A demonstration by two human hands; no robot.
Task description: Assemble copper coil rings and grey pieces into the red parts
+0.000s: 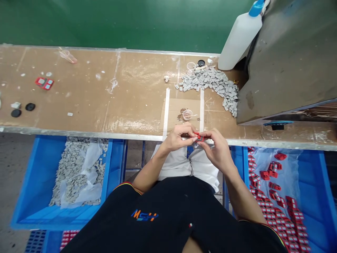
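Note:
Just over the table's front edge, my left hand [182, 137] and my right hand [216, 147] pinch a small red plastic part [200, 137] with some grey on it. Fingers of both hands hide much of the part. Beyond them, a small round cup [187, 114] with a thin stick across it stands on a cardboard piece [173, 105] between two white tape strips. A heap of small grey rectangular pieces [210, 81] lies farther back to the right.
A blue bin [26, 196] of grey pieces is at left; another blue bin [313, 175] holds red parts at right. A white bottle [238, 42] with a blue cap leans by a large metal box [289, 59]. Black discs [16, 113] and a red piece [44, 83] lie left.

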